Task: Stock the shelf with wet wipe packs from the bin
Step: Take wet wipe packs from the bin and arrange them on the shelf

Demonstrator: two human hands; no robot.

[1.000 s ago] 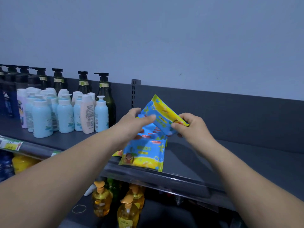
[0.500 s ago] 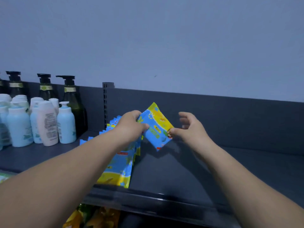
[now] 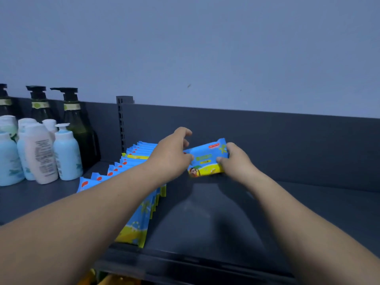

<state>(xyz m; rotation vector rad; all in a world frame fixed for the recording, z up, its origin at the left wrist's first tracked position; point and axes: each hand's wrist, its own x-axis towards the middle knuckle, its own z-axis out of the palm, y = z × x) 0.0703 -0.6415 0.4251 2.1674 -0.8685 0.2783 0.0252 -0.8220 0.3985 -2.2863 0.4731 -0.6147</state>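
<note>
hands (image 3: 205,159) holding wipe pack (image 3: 206,159) (above shelf (image 3: 216,219))

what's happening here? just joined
A person is stocking a dark shelf with wet wipe packs. Both hands hold one blue-and-yellow pack near the back panel: the left hand at its left end, the right hand at its right. It starts a second row beside the row of packs already standing there. Lotion bottles stand further left.

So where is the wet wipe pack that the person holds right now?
In the head view, the wet wipe pack is held between the left hand and right hand, near the shelf's back panel, right of the row of packs.
</note>
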